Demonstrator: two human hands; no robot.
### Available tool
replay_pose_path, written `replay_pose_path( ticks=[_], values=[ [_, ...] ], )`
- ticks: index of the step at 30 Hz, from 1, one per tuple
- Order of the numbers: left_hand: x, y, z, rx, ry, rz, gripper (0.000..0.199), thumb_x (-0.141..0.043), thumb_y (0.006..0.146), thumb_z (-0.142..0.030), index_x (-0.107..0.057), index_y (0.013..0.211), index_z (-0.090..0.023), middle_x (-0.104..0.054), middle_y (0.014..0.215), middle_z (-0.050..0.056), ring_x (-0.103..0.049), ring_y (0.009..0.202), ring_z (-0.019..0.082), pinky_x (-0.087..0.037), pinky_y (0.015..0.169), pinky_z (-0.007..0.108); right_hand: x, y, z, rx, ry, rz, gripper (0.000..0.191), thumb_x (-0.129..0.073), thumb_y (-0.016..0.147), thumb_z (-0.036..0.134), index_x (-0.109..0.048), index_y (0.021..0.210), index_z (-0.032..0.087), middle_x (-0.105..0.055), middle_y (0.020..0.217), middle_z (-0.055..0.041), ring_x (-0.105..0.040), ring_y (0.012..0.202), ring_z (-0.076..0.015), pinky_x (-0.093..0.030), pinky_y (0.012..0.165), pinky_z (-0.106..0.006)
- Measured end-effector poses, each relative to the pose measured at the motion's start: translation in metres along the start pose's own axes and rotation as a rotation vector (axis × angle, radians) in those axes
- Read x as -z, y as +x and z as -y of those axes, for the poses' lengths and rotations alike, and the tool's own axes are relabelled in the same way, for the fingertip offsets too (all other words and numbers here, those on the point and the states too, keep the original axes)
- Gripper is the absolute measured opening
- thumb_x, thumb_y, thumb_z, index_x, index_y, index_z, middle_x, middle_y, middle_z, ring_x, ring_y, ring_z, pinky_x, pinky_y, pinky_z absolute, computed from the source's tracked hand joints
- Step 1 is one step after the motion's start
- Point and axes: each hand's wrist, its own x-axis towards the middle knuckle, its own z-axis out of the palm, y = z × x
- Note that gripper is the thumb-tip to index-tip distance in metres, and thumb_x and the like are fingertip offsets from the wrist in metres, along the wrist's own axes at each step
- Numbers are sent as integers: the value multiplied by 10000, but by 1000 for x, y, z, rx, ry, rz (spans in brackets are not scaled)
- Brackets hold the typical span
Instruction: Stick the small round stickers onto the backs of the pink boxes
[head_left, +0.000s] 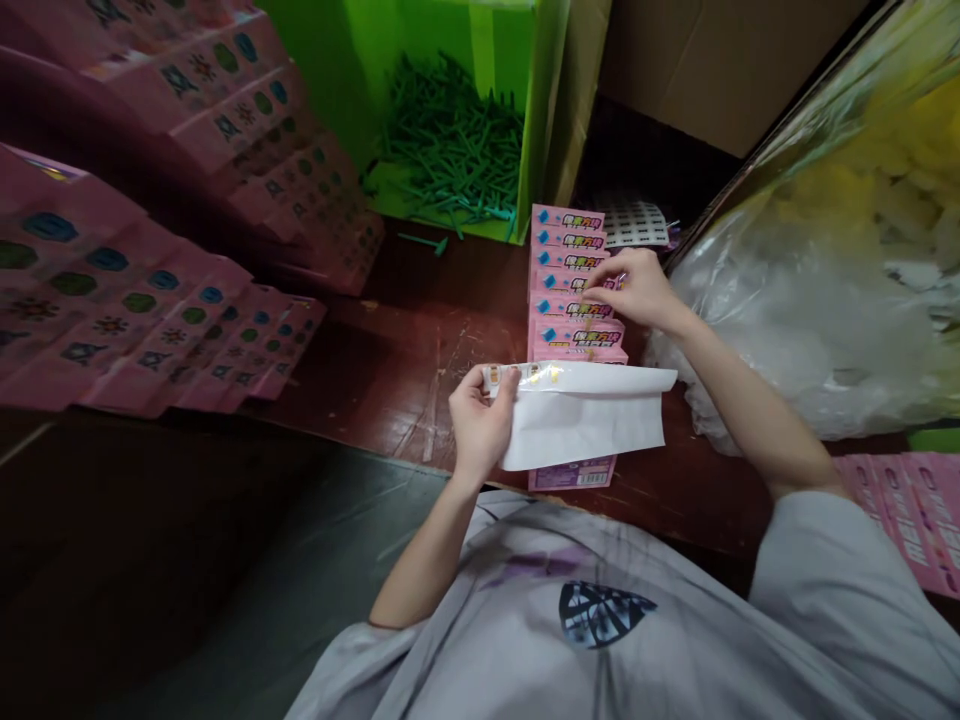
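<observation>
A white backing sheet [592,430] with a few gold stickers near its left end is pinched in my left hand [484,420], thumb on top. Beneath and beyond it, a row of pink boxes [574,335] runs away from me, overlapping like steps. My right hand [630,288] is over the right side of this row, its thumb and index finger pressed together. Whatever sits between those fingertips is too small to make out. The sheet's right part hides some of the nearest boxes.
Stacks of pink boxes [157,290] fill the left. A green bin [544,110] at the back holds green plastic pieces [465,150]; one piece [427,242] lies outside. A plastic-lined carton [810,280] stands right, near a patterned sticker sheet [637,224].
</observation>
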Motion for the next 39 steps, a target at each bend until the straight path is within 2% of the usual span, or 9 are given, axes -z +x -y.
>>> replay_pose_path(
  ticks=[6, 11, 15, 18, 21, 26, 32, 37, 39],
  values=[
    [2, -3, -3, 9, -23, 13, 210, -687, 783, -359, -624, 740, -163, -659, 693, 9, -568, 619, 121, -419, 550, 204, -12, 24, -31, -32, -242, 173, 179, -839, 694, 322, -778, 818, 209, -740, 809, -42, -654, 859, -264, -395, 952, -485],
    [1, -1, -7, 3, -30, 16, 209, -685, 793, -368, -634, 761, -168, -674, 718, 12, -589, 639, 126, -437, 572, 211, -4, 2, 5, 59, -294, 66, 579, -792, 761, 405, -652, 1294, 232, -713, 1167, -102, -629, 1056, -331, -404, 994, -548],
    [-5, 1, -13, -55, -16, 36, 191, -687, 786, -355, -644, 782, -170, -687, 732, 15, -613, 661, 136, -452, 590, 218, 2, -25, 46, 155, 80, 312, 207, -728, 815, 364, -789, 939, 210, -762, 868, -44, -679, 790, -205, -508, 741, -337],
    [-12, 4, -16, -71, -7, 44, 197, -683, 785, -360, -641, 771, -168, -686, 726, 18, -614, 655, 140, -452, 588, 225, 3, -36, 59, 268, 110, 346, 106, -703, 823, 257, -769, 754, 212, -744, 765, -20, -658, 741, -171, -488, 742, -324],
    [-18, 8, -15, -68, -2, 33, 200, -679, 785, -361, -636, 760, -168, -676, 710, 18, -602, 649, 141, -443, 584, 227, 3, -30, 50, 285, 200, 291, 115, -689, 835, 258, -729, 744, 199, -734, 818, -28, -654, 811, -179, -497, 795, -345],
    [-20, 12, -11, -43, -16, 41, 197, -682, 778, -356, -637, 761, -165, -672, 710, 15, -588, 644, 139, -432, 585, 228, 2, 17, -1, 22, 200, 51, 125, -741, 766, 302, -683, 739, 194, -698, 791, -34, -633, 774, -182, -528, 785, -360],
    [-16, 5, -15, -41, -10, 56, 209, -679, 782, -372, -636, 757, -169, -657, 699, 3, -573, 644, 132, -430, 598, 222, -12, 59, -55, -55, -33, 159, 182, -790, 697, 309, -710, 782, 168, -715, 841, -81, -641, 831, -228, -520, 820, -399],
    [-12, 3, -17, -33, -24, 37, 218, -684, 778, -378, -638, 769, -166, -659, 708, 7, -571, 648, 132, -432, 599, 222, -10, 50, -35, 8, -286, 75, 692, -857, 663, 349, -623, 1300, 216, -678, 1221, -123, -591, 1152, -361, -435, 965, -531],
    [-12, 3, -17, -29, -29, 40, 212, -683, 781, -372, -640, 777, -165, -668, 718, 11, -580, 655, 135, -436, 603, 224, -6, 37, -8, 64, -211, 67, 650, -839, 698, 352, -631, 1300, 219, -671, 1253, -117, -598, 1150, -339, -457, 947, -489]
  ],
)
